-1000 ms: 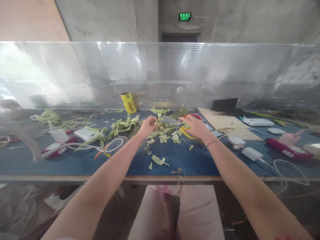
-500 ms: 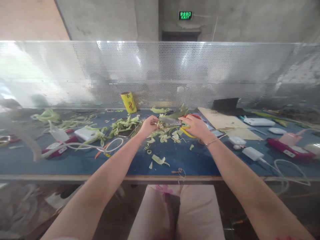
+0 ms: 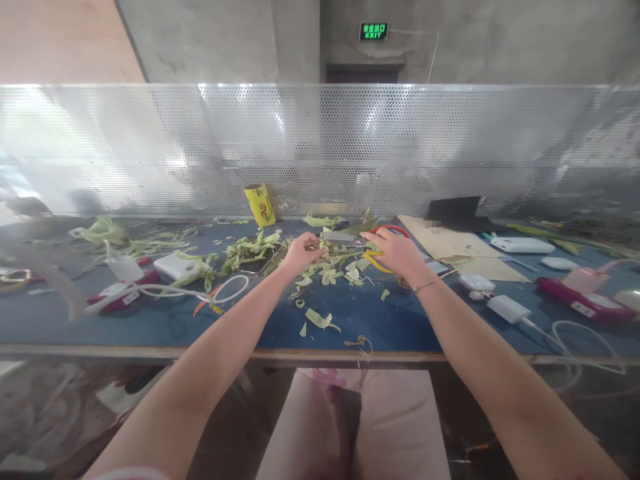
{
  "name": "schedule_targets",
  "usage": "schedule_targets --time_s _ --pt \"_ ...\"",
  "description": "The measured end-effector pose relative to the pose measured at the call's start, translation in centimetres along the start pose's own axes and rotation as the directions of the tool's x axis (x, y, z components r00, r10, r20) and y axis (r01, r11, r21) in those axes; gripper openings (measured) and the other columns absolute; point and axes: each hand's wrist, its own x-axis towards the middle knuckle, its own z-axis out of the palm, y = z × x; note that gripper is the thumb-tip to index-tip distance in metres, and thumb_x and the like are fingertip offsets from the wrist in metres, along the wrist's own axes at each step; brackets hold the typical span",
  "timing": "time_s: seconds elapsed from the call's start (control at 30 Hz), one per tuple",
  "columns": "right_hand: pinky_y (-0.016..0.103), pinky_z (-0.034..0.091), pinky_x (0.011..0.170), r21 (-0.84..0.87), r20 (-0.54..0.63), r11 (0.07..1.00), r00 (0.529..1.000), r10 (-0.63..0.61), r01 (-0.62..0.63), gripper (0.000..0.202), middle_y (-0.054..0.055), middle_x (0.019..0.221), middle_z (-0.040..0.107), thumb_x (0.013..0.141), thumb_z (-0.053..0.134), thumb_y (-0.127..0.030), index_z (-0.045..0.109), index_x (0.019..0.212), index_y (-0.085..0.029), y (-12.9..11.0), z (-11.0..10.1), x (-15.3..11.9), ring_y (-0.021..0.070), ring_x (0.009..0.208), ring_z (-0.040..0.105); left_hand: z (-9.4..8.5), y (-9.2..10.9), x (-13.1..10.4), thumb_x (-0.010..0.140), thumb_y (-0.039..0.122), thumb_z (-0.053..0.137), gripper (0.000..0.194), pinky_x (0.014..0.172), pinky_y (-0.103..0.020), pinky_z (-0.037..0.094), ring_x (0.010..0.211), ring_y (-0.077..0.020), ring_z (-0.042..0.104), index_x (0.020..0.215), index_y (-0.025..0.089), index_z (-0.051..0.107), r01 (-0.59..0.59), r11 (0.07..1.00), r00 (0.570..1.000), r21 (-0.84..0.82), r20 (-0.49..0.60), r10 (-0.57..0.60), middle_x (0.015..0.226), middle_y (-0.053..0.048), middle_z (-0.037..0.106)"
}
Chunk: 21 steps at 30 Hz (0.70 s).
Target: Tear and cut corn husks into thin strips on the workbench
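Observation:
My right hand (image 3: 393,252) is closed round a pair of scissors (image 3: 341,237) with a red loop and a yellow loop. Their metal blades reach left, close to the fingertips of my left hand (image 3: 303,252). Those fingers are pinched together; whatever they hold is too small or hidden to name. Under both hands lie pale green leafy scraps (image 3: 327,273), cut and scattered over the blue tabletop. A bunch of twisted green strips (image 3: 247,250) is just left of my left hand, partly over a dark flat object.
A yellow cardboard tube (image 3: 260,205) stands before the perforated metal screen (image 3: 280,133). To the right lie brown paper (image 3: 435,237), a white charger (image 3: 507,309) with its cable and a magenta power strip (image 3: 583,300). At left are another power strip (image 3: 120,293) and a white box (image 3: 177,265).
The scissor blades sit slightly higher, at about the same angle, near the left fingertips. Both hands keep nearly the same places; the whole view has shifted a little.

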Motion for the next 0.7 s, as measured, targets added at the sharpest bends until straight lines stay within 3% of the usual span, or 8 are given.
schedule_targets --time_s 0.27,0.7 --pt "0.025 0.031 0.053 -0.025 0.010 1.000 1.000 -0.012 0.012 0.049 0.006 0.108 0.059 0.084 0.051 -0.028 0.045 0.132 -0.027 -0.02 -0.07 -0.07 0.0154 0.076 0.055 0.42 -0.44 -0.04 0.056 0.030 0.075 0.033 0.043 -0.020 0.036 0.037 -0.0055 0.045 0.068 0.017 0.047 0.047 0.990 0.999 -0.134 -0.008 -0.049 0.047 0.006 0.052" --pt "0.025 0.032 0.054 -0.021 0.022 1.000 1.000 -0.021 0.021 0.045 0.006 0.104 0.061 0.085 0.047 -0.031 0.049 0.129 -0.027 0.20 -0.08 0.00 0.0165 0.076 0.056 0.26 -0.77 0.05 0.057 0.027 0.074 0.031 0.043 -0.020 0.037 0.038 -0.0058 0.046 0.068 0.017 0.047 0.047 0.995 0.999 -0.093 -0.017 -0.048 0.048 0.006 0.052"
